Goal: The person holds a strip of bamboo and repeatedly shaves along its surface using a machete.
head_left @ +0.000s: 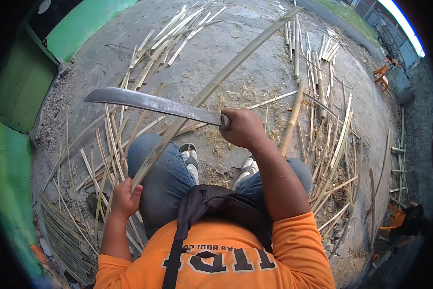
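My right hand (239, 126) is closed round the handle of a machete (154, 103), whose long grey blade points left. That blade lies across a split bamboo strip (226, 72) in this view; whether the two touch I cannot tell. The strip slants from my left knee up to the far right. Its near end is gripped by my left hand (126, 196), with the thumb along it, beside my left thigh.
Loose bamboo strips lie at the far left (178, 31) and on the right (339, 139). A bamboo pole (292, 118) rests beyond my right knee. More thin strips (64, 236) spread at the near left, beside a green wall (11, 173). An orange chair (381, 77) stands far right.
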Motion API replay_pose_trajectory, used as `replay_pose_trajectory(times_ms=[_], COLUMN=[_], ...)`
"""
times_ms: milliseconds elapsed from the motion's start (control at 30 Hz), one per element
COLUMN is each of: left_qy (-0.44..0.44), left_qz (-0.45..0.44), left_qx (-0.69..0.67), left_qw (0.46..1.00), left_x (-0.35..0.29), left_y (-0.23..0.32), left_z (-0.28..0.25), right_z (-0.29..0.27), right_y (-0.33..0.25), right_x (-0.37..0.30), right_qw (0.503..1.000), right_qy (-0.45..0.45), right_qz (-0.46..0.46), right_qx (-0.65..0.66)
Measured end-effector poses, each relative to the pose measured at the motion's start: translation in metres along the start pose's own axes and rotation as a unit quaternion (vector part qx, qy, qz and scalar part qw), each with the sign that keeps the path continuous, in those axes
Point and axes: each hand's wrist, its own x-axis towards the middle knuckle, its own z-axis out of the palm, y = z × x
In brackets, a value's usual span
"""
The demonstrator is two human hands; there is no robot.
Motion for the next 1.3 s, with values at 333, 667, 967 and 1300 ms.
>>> replay_pose_trajectory(times_ms=[333, 667, 967, 1300], left_qy=[0.019, 0.012, 0.017, 0.014], left_qz=[0.006, -0.002, 0.000, -0.005], left_qx=[0.009, 0.014, 0.008, 0.005], left_qw=[1.000, 1.000, 1.000, 1.000], left_x=[0.001, -0.001, 0.001, -0.003], left_y=[0.003, -0.003, 0.005, 0.002], left_z=[-0.001, 0.001, -0.001, -0.001], right_z=[-0.013, -0.012, -0.027, -0.018], right_y=[0.031, 0.009, 0.042, 0.040], right_x=[0.005, 0.002, 0.004, 0.005], right_qw=[0.990, 0.999, 0.985, 0.998], right_qy=[0.036, -0.030, 0.031, -0.014], right_qz=[0.114, -0.008, 0.149, 0.060], right_qx=[0.082, -0.034, 0.082, 0.008])
